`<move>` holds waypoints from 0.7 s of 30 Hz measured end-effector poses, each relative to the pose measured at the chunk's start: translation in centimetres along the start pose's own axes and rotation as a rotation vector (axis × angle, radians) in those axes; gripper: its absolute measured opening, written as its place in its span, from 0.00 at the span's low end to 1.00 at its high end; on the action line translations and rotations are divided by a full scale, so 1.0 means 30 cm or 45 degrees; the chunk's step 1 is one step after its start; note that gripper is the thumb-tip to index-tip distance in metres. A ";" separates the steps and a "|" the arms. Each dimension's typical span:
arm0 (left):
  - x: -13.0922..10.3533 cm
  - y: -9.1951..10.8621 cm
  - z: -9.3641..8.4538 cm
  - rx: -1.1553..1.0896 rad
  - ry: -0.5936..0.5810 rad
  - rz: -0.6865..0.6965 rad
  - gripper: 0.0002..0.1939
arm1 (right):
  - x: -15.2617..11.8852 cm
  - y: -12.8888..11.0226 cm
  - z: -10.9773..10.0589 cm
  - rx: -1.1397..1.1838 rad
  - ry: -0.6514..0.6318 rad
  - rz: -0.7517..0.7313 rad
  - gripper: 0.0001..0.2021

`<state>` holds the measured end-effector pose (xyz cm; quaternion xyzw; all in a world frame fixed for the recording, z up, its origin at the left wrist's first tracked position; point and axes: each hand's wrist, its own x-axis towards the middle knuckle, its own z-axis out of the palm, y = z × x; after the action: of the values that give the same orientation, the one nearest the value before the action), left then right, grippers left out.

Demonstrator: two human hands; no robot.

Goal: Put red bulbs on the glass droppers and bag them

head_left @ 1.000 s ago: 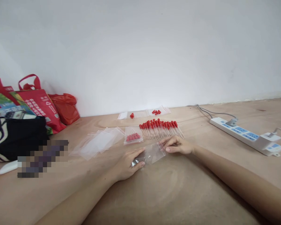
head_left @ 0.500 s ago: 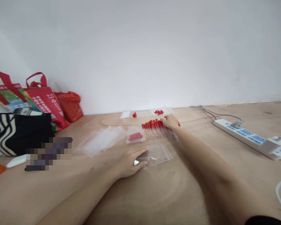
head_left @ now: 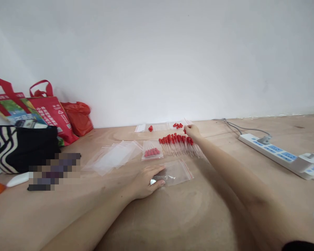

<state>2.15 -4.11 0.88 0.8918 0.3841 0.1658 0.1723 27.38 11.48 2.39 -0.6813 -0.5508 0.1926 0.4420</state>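
My left hand (head_left: 149, 181) rests on a clear zip bag (head_left: 176, 173), its fingers stretched and thumb apart. Beyond the bag lies a row of glass droppers (head_left: 176, 139), red bulbs pointing away from me. My right hand (head_left: 193, 131) is closed behind the row's right end, with a red dropper bulb (head_left: 185, 131) at its fingertips. Whether a tube is attached to it is hidden. Left of the row is a filled zip bag (head_left: 152, 151) with several red bulbs inside. Loose red bulbs (head_left: 178, 125) lie on a clear bag near the wall.
Flat clear bags (head_left: 115, 155) overlap left of centre. A white power strip (head_left: 277, 151) with plugged cables stands on the right. Red shopping bags (head_left: 51, 115), a black striped bag (head_left: 28, 148) and a blurred-out dark item (head_left: 54, 172) occupy the left side. A wall borders the table's back.
My right hand has lifted off the droppers and moved slightly away toward the wall, with a red bulb now at its fingertips. My left hand stays on the bag.
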 end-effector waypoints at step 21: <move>0.002 -0.006 0.003 -0.013 -0.003 -0.009 0.23 | -0.348 0.131 -0.092 1.133 -0.076 0.305 0.11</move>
<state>2.12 -3.96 0.73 0.8897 0.3862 0.1660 0.1779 28.41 0.77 -1.68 -0.4784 -0.3444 0.4795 0.6500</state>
